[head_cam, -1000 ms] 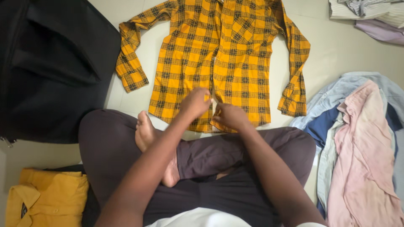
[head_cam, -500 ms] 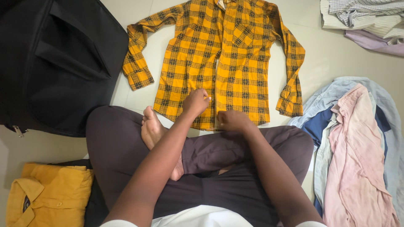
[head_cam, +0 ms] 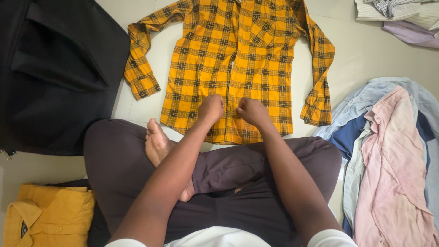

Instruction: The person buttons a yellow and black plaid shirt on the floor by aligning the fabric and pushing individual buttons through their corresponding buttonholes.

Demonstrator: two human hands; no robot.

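Since half a second earlier, both hands had edged a little farther up the front placket of the yellow plaid shirt (head_cam: 238, 68), and the shirt now lay flatter and nearer my knees. My left hand (head_cam: 211, 109) and right hand (head_cam: 252, 111) sat side by side low on the placket, each grip closed on a pinch of cloth at the button line. The shirt lay face up on the floor (head_cam: 361, 55), just beyond my crossed legs, sleeves spread to either side of my hands.

I judged the cloth light, soft and limp: it would sag and wrinkle wherever I did not hold it, so hem corners or shoulders would have made better holds than the middle. Left of my grip a black bag (head_cam: 55, 73) came close to the near cuff. Right of it a heap of clothes (head_cam: 388, 155) lay near the other cuff. Bare floor showed beyond that sleeve, open room.
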